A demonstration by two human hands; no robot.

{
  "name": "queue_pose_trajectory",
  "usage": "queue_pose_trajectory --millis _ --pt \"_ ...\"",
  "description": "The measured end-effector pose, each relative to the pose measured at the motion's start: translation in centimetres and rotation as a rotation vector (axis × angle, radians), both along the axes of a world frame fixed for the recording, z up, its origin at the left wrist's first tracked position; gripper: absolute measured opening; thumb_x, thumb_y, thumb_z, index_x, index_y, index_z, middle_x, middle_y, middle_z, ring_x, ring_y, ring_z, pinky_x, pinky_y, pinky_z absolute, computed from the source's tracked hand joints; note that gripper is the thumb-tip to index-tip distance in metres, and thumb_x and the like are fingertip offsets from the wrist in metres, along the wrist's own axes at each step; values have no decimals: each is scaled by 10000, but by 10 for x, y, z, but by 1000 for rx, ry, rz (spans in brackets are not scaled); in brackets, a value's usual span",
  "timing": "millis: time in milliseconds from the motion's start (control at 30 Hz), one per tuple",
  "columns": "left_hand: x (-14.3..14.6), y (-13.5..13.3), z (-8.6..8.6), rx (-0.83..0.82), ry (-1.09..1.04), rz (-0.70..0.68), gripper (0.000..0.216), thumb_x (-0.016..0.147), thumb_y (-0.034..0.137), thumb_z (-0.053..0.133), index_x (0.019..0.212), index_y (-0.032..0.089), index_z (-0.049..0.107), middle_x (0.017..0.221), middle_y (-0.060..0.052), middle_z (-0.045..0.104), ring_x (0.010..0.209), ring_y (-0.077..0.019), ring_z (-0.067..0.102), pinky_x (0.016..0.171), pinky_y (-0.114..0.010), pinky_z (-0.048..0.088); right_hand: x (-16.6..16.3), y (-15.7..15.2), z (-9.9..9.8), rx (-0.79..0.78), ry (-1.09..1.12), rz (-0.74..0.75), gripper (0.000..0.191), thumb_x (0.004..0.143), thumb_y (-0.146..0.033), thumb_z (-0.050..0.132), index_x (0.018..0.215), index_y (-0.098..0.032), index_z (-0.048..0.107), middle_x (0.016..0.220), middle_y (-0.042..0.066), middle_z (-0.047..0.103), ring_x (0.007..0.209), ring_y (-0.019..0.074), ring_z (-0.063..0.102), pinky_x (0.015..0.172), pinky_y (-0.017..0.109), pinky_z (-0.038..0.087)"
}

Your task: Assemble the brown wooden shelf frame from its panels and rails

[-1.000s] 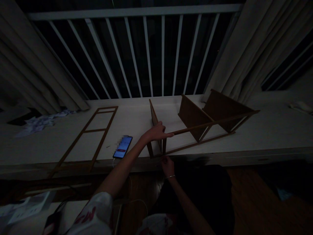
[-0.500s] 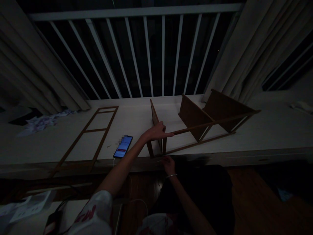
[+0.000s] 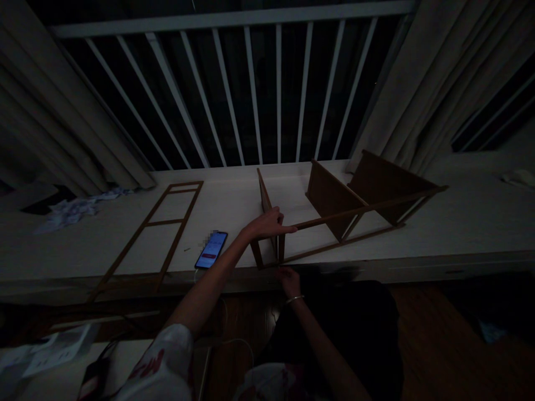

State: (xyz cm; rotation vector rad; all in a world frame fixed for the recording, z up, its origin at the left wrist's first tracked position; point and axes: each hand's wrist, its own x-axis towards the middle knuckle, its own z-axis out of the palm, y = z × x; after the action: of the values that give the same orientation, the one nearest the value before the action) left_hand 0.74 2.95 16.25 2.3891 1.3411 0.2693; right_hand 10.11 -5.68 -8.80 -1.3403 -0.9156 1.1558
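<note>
A brown wooden shelf rack (image 3: 343, 206) lies on its side on a pale window ledge (image 3: 438, 234), with several upright panels joined by thin rails. My left hand (image 3: 267, 224) grips the top corner of its nearest panel, fingers wrapped over the rail. My right hand (image 3: 288, 278), with a bracelet at the wrist, is at the rack's bottom corner by the ledge's front edge; its fingers are pinched together, and what they hold is too dark to tell.
A separate ladder-like wooden frame (image 3: 152, 231) lies flat on the ledge to the left. A lit phone (image 3: 211, 250) with a cable lies between it and the rack. Crumpled paper (image 3: 73, 209), curtains on both sides, white railing bars (image 3: 251, 94) behind. Papers (image 3: 50, 351) lie at lower left.
Almost nothing has moved. My right hand has shifted slightly at the rack's bottom corner; my left hand keeps its grip.
</note>
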Motion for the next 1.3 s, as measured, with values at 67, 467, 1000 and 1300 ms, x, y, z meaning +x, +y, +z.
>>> queue_pose_trajectory --millis 67,467,1000,1300 --pt "0 0 -1 -6 8 16 442 654 614 375 666 179 452 835 -33 474 687 -133 450 638 -261 349 0 -1 3 2 -3 2 137 530 -201 586 653 -150 617 636 44 658 614 182 611 572 277 481" --pt "2 2 -3 32 21 6 457 656 612 371 641 167 473 829 -44 469 703 -141 463 668 -268 355 -3 -2 -6 72 -227 62 238 610 -139 449 797 -146 596 765 45 655 691 158 609 633 250 478" --pt "1 4 -7 54 5 -7 442 654 600 393 615 167 468 812 -48 468 680 -139 461 645 -265 359 -3 -5 4 103 -486 33 262 744 -307 443 881 -166 615 800 69 666 715 174 616 650 259 462" --pt "5 -1 1 12 34 45 426 646 588 407 629 169 477 819 -49 475 699 -139 455 663 -264 365 -4 -3 -3 78 -146 -5 254 752 -316 407 937 -159 483 735 53 641 602 152 603 527 242 462"
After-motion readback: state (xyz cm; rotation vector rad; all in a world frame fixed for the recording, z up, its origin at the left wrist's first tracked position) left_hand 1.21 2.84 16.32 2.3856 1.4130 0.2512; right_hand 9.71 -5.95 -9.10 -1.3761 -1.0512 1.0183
